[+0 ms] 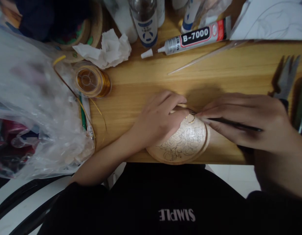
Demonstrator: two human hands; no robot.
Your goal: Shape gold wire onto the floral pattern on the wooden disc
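Observation:
A round wooden disc (184, 143) with a fine line drawing on it lies at the near edge of the wooden table (151, 81). My left hand (158, 119) rests on the disc's upper left part and presses it down, fingers curled over the rim. My right hand (244, 119) holds thin black tweezers (236, 124) whose tip meets a small loop of gold wire (190, 117) at the disc's top edge, right beside my left fingertips.
A spool of gold wire (92, 81) sits at the left with loose wire trailing off it. Behind are crumpled tissue (104, 49), a B-7000 glue tube (195, 36), bottles (144, 19) and pliers (285, 80) at the right. A clear plastic bag (31, 107) fills the left side.

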